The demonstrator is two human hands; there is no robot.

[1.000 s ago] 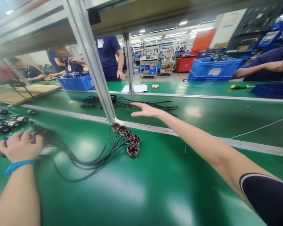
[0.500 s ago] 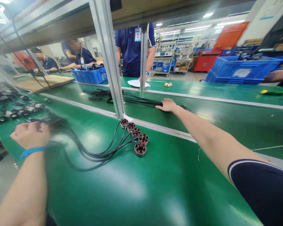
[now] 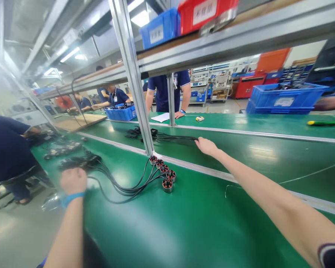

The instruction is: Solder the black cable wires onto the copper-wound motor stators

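— Where are the hands?
— My right hand is stretched across to the far belt. Its fingers are close together and laid flat on the near end of the loose black cable bundle, beyond the aluminium post. It isn't pinching anything.
— And the left?
— My left hand is curled into a fist at the bench edge, seemingly around the leads running to the five stators. It's blurred, so I can't swear to the grip.
— Which step?
— I'd call it reaching for the bundle. Taking it would need the fingers curled under the strands, gathering them clear of the post.
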